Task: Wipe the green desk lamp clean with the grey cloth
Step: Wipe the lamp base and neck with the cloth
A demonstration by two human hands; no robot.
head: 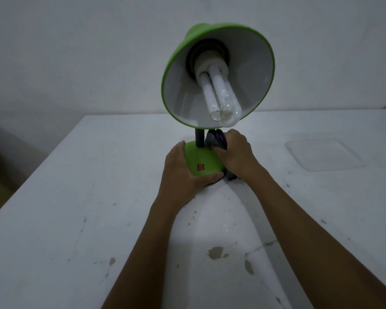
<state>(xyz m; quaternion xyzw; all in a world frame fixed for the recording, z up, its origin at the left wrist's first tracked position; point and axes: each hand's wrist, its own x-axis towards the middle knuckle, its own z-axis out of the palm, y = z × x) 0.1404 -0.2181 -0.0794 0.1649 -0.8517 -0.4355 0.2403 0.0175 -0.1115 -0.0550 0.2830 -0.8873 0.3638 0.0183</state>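
Observation:
The green desk lamp (pixel 202 160) stands upright on a white table (pixel 76 197), its shade tipped toward me so the white spiral-tube bulb (pixel 221 97) shows. A red switch (pixel 201 167) sits on the round green base. My left hand (pixel 183 172) grips the base's left and front edge. My right hand (pixel 234 152) holds the bunched grey cloth (pixel 216 139) pressed against the base's right side, beside the dark neck (pixel 199 138). Part of the cloth pokes out under my wrist.
A clear shallow plastic lid or tray (pixel 323 155) lies on the table to the right. The tabletop is stained and chipped near me. A white wall rises behind the table, whose left edge drops to a dark floor.

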